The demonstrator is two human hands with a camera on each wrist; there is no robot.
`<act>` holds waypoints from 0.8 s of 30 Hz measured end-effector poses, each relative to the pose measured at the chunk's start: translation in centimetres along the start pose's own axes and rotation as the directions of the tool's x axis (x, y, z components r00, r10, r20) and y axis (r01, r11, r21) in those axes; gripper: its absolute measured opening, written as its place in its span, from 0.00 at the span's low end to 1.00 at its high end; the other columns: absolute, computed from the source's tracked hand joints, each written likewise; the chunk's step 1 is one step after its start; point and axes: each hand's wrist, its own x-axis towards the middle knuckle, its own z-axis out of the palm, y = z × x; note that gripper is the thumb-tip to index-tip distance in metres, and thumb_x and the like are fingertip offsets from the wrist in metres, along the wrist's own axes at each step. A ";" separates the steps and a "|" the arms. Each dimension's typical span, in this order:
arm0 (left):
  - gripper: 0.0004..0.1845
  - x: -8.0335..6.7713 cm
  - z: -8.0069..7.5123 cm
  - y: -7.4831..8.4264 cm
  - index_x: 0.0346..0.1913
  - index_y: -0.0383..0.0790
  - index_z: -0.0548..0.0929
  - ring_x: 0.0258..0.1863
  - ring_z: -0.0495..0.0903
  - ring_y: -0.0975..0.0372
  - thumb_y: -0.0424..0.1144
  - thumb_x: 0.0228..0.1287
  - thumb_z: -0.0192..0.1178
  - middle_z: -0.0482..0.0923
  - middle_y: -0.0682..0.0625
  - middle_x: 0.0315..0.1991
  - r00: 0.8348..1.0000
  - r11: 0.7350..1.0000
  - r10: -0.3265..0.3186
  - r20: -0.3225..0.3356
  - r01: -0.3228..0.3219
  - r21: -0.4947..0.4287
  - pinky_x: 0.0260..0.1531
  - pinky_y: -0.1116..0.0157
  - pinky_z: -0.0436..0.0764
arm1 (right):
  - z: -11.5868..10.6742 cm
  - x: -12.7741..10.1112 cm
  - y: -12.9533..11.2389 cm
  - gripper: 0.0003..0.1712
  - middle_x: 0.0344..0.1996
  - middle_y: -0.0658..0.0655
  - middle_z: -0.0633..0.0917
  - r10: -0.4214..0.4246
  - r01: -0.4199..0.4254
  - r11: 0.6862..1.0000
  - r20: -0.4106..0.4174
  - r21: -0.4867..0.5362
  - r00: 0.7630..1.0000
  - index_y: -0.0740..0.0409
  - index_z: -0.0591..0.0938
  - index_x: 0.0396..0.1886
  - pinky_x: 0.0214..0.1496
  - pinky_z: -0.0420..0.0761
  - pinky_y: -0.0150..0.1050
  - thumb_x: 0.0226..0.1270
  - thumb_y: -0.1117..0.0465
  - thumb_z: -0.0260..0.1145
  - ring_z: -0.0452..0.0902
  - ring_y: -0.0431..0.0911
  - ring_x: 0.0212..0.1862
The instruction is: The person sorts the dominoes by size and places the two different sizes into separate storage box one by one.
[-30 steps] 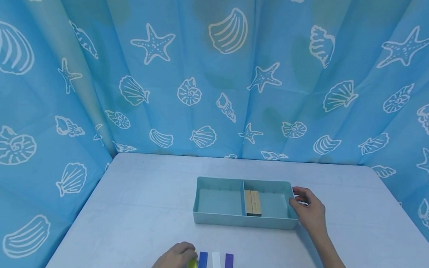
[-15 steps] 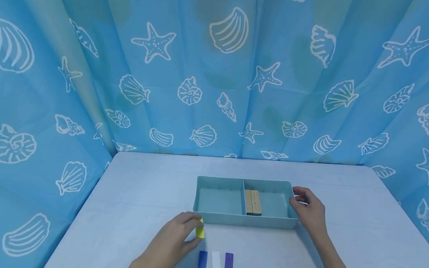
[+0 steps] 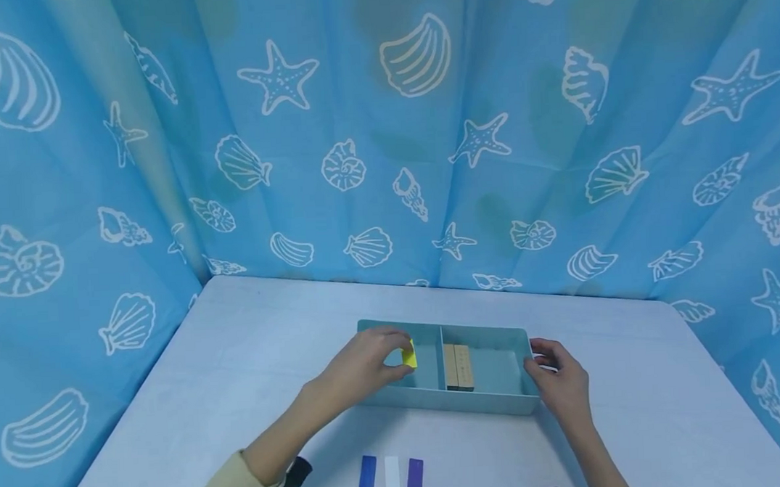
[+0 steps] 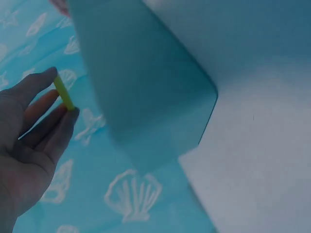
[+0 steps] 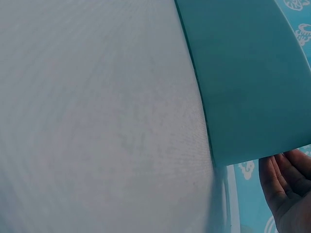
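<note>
My left hand [image 3: 364, 362] pinches a small flat yellow block [image 3: 409, 355] between thumb and fingertips, above the left compartment of a teal divided box [image 3: 445, 399]. The left wrist view shows the yellow block [image 4: 64, 92] edge-on, apart from the box wall [image 4: 146, 92]. At the box's right end, my right hand [image 3: 561, 381] holds the end wall, thumb at the rim. From the right wrist, fingertips of that hand [image 5: 286, 187] meet the outside of the box [image 5: 252, 87]; the thumb is hidden there. Two tan wooden blocks [image 3: 458, 367] lie side by side against the divider, in the right compartment.
In front of the box, a blue block [image 3: 367, 475], a white block [image 3: 392, 476] and a purple block [image 3: 415, 478] lie in a row on the white table [image 3: 263, 329]. A blue seashell curtain [image 3: 362, 201] hangs behind the table and along its sides.
My left hand has picked up the yellow block from beside the blue one and carried it up and right, over the box's left compartment. My right hand stays at the box's end.
</note>
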 end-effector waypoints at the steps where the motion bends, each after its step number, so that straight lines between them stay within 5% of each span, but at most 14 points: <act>1: 0.11 0.6 0.5 -0.2 0.45 0.42 0.86 0.52 0.81 0.58 0.39 0.60 0.71 0.84 0.51 0.49 1.000 1.000 0.004 0.018 -0.004 -0.007 0.51 0.66 0.80 | 0.0 0.0 0.0 0.21 0.55 0.64 0.81 -0.001 0.001 1.000 -0.002 -0.005 1.000 0.62 0.77 0.60 0.54 0.80 0.43 0.67 0.65 0.62 0.78 0.54 0.53; 6: 0.12 2.8 3.2 -1.5 0.46 0.42 0.86 0.48 0.82 0.60 0.40 0.61 0.71 0.84 0.54 0.44 0.994 0.999 0.029 0.103 -0.027 -0.016 0.48 0.69 0.80 | 0.0 0.2 0.4 0.22 0.56 0.65 0.81 -0.009 0.009 1.000 0.003 -0.015 1.000 0.63 0.77 0.60 0.48 0.75 0.23 0.68 0.65 0.62 0.78 0.55 0.54; 13: 0.13 4.7 5.9 -2.6 0.48 0.43 0.87 0.46 0.81 0.65 0.38 0.60 0.71 0.84 0.55 0.43 0.979 0.999 0.028 0.203 -0.033 0.020 0.47 0.72 0.79 | 0.1 0.1 0.2 0.21 0.55 0.64 0.81 -0.004 0.004 1.000 -0.004 -0.006 1.000 0.63 0.77 0.60 0.55 0.80 0.49 0.67 0.65 0.61 0.78 0.55 0.53; 17: 0.14 5.4 6.6 -2.7 0.49 0.41 0.86 0.44 0.81 0.66 0.36 0.59 0.71 0.84 0.55 0.42 0.970 0.999 0.027 0.241 -0.032 0.014 0.45 0.74 0.79 | 0.0 0.1 0.2 0.21 0.57 0.65 0.80 0.017 -0.016 1.000 0.020 -0.005 1.000 0.63 0.76 0.61 0.57 0.79 0.51 0.69 0.64 0.61 0.77 0.55 0.54; 22: 0.13 6.1 7.1 -2.8 0.47 0.42 0.87 0.41 0.81 0.68 0.35 0.58 0.72 0.83 0.56 0.40 0.964 0.999 0.004 0.266 -0.012 0.030 0.42 0.75 0.79 | -0.2 0.1 0.1 0.22 0.58 0.64 0.79 0.035 -0.034 0.999 0.044 -0.012 0.998 0.61 0.75 0.63 0.56 0.79 0.39 0.71 0.63 0.61 0.76 0.54 0.56; 24: 0.13 6.3 7.2 -2.7 0.47 0.42 0.87 0.40 0.81 0.68 0.35 0.58 0.72 0.83 0.56 0.39 0.964 0.999 -0.002 0.265 -0.010 0.044 0.41 0.75 0.79 | -0.2 0.1 0.0 0.22 0.58 0.64 0.80 0.035 -0.034 0.999 0.040 -0.011 0.999 0.61 0.75 0.62 0.52 0.76 0.27 0.70 0.63 0.61 0.77 0.54 0.56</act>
